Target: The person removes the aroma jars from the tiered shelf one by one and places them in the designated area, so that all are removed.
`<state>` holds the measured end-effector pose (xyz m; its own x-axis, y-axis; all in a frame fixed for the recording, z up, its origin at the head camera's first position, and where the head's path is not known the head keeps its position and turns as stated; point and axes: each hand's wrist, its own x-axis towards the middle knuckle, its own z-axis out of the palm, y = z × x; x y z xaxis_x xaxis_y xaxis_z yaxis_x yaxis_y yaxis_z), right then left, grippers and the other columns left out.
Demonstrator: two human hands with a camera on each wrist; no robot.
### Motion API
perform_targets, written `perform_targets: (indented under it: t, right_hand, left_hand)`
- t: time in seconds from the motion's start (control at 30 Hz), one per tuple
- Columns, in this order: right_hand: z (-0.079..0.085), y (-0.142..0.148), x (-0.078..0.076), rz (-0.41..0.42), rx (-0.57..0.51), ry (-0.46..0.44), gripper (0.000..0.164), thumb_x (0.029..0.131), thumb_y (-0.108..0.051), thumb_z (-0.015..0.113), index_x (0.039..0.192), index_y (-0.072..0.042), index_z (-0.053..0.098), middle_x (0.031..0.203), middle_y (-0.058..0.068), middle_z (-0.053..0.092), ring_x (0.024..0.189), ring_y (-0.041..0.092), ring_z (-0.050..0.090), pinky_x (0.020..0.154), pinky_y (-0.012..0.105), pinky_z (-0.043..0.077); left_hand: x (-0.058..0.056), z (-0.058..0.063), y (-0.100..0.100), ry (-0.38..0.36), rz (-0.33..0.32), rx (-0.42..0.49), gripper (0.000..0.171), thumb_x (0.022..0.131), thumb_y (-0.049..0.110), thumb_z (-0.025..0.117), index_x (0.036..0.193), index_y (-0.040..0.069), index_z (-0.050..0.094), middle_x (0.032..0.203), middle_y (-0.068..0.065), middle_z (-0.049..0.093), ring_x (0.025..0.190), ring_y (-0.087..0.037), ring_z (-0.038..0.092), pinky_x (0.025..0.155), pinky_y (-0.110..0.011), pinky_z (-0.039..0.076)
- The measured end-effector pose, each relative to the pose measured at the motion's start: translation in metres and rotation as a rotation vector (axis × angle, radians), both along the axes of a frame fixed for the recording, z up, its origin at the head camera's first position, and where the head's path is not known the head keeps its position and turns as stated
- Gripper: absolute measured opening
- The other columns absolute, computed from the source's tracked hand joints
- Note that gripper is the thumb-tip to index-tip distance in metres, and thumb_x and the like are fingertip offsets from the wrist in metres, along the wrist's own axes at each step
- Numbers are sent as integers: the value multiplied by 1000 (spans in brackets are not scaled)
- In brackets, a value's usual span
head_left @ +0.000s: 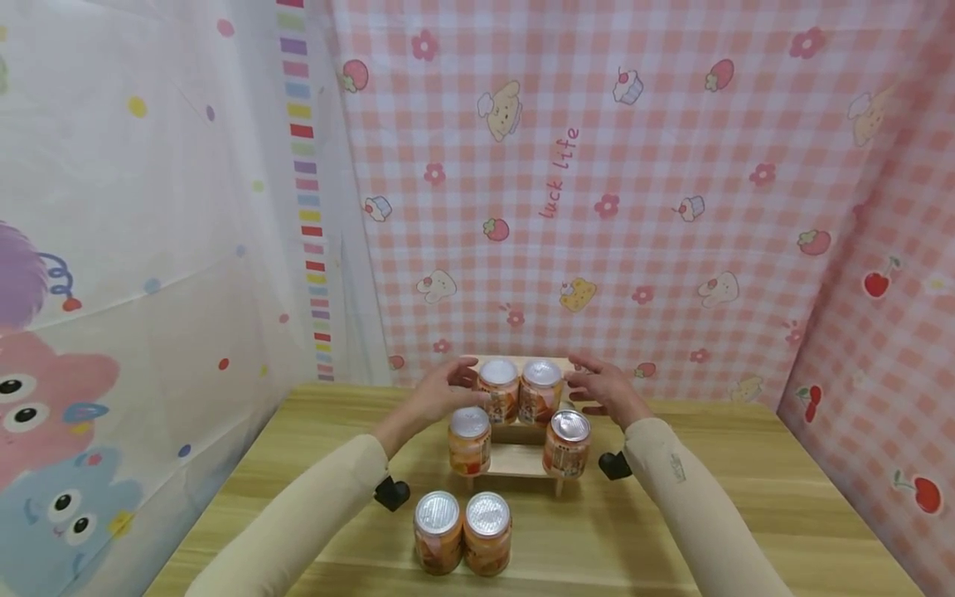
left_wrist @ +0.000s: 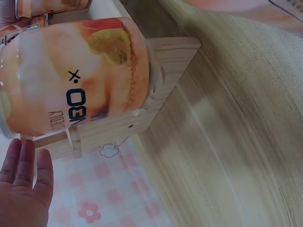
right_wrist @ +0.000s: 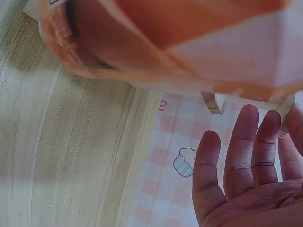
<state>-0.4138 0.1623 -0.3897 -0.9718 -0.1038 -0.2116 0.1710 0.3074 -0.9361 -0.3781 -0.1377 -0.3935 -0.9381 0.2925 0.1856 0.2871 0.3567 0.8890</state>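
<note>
A small two-step wooden rack [head_left: 517,458] carries orange cans with silver lids. On its upper step a left can [head_left: 498,394] and a right can [head_left: 540,396] stand side by side. My left hand [head_left: 442,390] is at the left one, fingers spread and relaxed, the thumb overlapping its side in the head view. At the right one, my right hand [head_left: 610,393] has its fingers loosely extended, the fingertips near the can. The lower step holds one can [head_left: 470,448] at its left end and another can [head_left: 567,452] at its right end.
Two more cans, one [head_left: 438,539] beside the other [head_left: 488,541], stand upright on the wood-grain table [head_left: 671,514] in front of the rack. A pink checked curtain [head_left: 597,166] hangs behind the table; a white patterned sheet [head_left: 179,207] hangs at the left.
</note>
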Motion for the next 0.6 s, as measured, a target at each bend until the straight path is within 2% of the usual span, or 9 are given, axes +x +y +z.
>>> perform_targets:
  t: [0.23,0.6]
  right_hand:
    - [-3,1,-2,-7,-19,0,55,102,-25,57,154,-16,38,138,20,54,118,34,58,98,54,45]
    - [-4,2,-4,-12,-11,-21,58,102,-28,58,155,-18,37,141,22,52,120,36,58,100,55,44]
  left_hand:
    - [0,-2,6,14,1,-62,73,82,31,83,143,5,50,122,-9,63,116,-28,58,100,-46,46]
    - [-4,-3,12,11,-11,-76,66,82,32,83,137,8,57,117,-4,66,109,-22,59,99,-45,46]
